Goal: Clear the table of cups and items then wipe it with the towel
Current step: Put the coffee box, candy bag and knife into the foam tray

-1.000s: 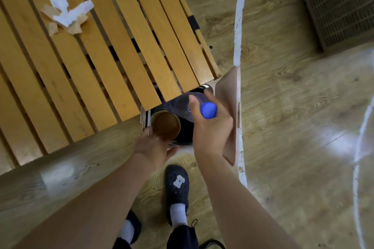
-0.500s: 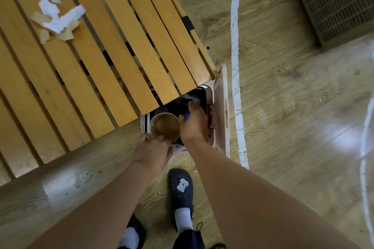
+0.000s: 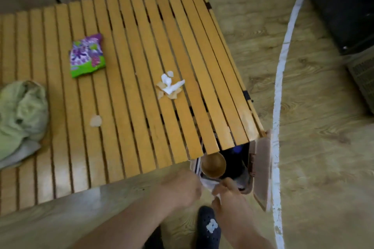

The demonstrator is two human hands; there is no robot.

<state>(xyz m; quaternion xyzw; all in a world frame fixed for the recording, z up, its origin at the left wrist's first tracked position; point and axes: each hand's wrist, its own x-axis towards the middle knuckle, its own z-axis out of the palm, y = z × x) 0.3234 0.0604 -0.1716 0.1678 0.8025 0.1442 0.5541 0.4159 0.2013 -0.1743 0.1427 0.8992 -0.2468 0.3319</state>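
My left hand [image 3: 180,188] and right hand [image 3: 228,194] blur at the bin [image 3: 261,168] rim beside the brown cup [image 3: 213,164]; can't tell either grip.

A slatted wooden bench [image 3: 129,107] stands on a wood-grain floor [image 3: 315,147]. On its slats lie a purple-and-green snack packet [image 3: 87,55], a crumpled green towel [image 3: 21,115] at the left edge, a small heap of torn white and tan paper scraps [image 3: 169,85], and one pale scrap [image 3: 95,121] nearer the front.
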